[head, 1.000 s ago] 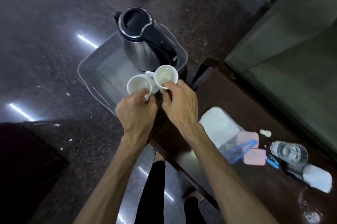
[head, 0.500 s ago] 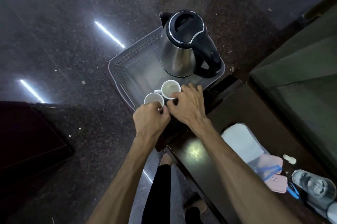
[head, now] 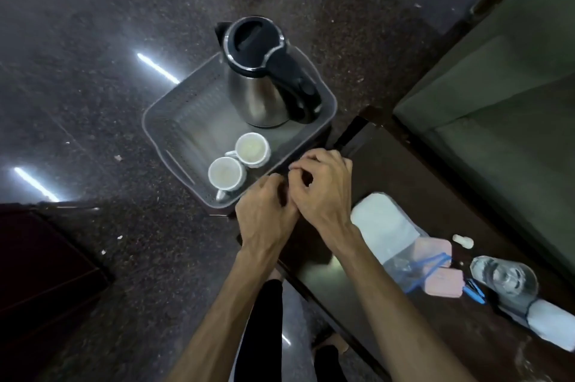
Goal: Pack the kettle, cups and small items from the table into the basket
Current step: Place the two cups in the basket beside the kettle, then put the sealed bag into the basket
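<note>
Kettle (head: 264, 83), cups (head: 239, 164) inside basket (head: 161, 120)

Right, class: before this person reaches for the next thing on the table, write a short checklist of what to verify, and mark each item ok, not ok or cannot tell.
1. Kettle upright inside the basket: ok.
2. Both cups in the basket, the far cup and the near cup, upright and side by side: ok.
3. Left hand free of the cups: ok, it holds nothing visible.
4. Right hand empty: cannot tell, the fingers are curled.
5. Room left in the basket: ok, bare floor shows on the left.
6. Table cleared: not ok; the pink cases, the glass and the white pouch remain.
</note>
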A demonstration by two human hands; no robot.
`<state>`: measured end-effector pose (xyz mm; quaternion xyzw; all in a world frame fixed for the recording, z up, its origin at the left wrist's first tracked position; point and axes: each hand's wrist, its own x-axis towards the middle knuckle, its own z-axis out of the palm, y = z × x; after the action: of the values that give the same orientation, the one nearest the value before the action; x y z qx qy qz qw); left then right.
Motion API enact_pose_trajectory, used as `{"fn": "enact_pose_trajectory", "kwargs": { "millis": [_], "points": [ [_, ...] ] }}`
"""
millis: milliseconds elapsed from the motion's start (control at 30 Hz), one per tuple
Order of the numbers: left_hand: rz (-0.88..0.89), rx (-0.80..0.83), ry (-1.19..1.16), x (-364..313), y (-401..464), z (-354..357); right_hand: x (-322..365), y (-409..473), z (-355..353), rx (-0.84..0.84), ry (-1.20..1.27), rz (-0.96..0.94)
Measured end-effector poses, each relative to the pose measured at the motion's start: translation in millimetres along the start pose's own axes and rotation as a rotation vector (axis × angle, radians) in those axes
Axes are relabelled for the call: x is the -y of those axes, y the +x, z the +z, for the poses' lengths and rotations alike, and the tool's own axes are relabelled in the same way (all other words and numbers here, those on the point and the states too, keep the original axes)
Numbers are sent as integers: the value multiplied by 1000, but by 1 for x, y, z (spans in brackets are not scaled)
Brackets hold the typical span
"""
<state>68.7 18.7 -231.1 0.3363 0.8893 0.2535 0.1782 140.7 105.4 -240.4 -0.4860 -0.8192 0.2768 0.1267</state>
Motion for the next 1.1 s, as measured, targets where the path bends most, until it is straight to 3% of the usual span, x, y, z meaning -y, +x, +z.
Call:
{"fn": "enact_pose_trajectory", "kwargs": {
  "millis": [200,300,433,567,700,800,900,1000,1100],
  "points": [
    [31,259,20,-41,-45,63,-82,-53,-40,-74,117,386],
    [-231,473,-34,-45,-74,105,-133,-72,-55,-77,86,580],
    [-639,681,-229,-42,-114,154,-197,-74,-67,145,-139,648],
    [-956,703,-515,-44,-131,187,-231,-65,-66,386,-353,601],
    [-1138,530,-754,-49,-130,199,-238,-57,-66,412,-298,608],
    [-1175,487,-840,-47,-126,186,-236,-57,-77,385,27,726],
    [-1169,556,-1011,-38,-114,164,-229,-57,-93,469,269,766],
    [-1036,566,-1075,-25,-102,143,-221,-58,-106,534,432,783],
    [-887,491,-1037,-11,-89,123,-212,-61,-109,483,694,855]
  ]
}}
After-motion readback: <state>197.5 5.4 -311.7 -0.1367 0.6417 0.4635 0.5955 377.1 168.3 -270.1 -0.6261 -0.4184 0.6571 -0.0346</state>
